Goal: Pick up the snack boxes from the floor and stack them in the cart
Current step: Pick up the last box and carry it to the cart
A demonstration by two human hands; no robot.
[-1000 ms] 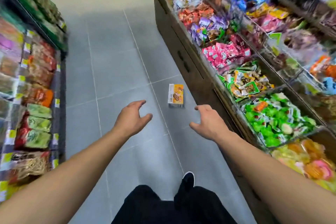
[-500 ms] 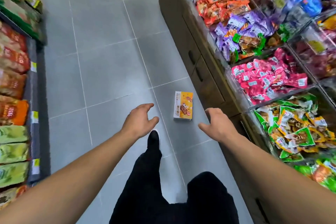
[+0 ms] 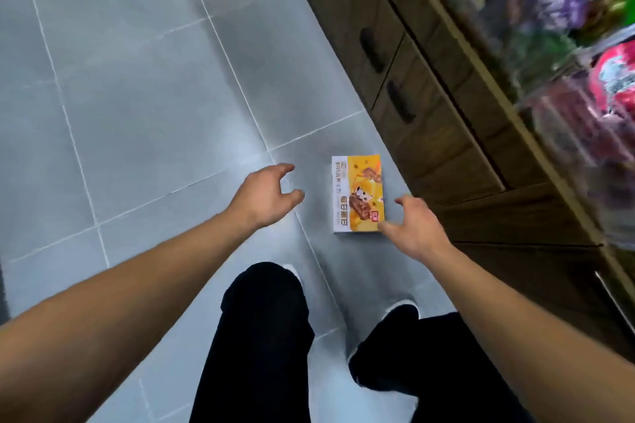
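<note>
Snack box [image 3: 357, 194] flat on grey floor [image 3: 137, 96]. Right hand [image 3: 414, 228] spread, thumb at its corner, maybe touching. Left hand [image 3: 263, 194] loosely curled, holding nothing.

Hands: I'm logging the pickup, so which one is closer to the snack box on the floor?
The right hand, its thumb at the snack box corner; the left hand hovers apart.

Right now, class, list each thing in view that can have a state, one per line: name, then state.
Snack box: flat on the floor, face up, not yet held.
Right hand: open, fingers spread beside the box, no grip.
Left hand: open, empty, left of the box.
Cabinet drawers: closed.
Display bins: filled with wrapped snacks, blurred.
</note>
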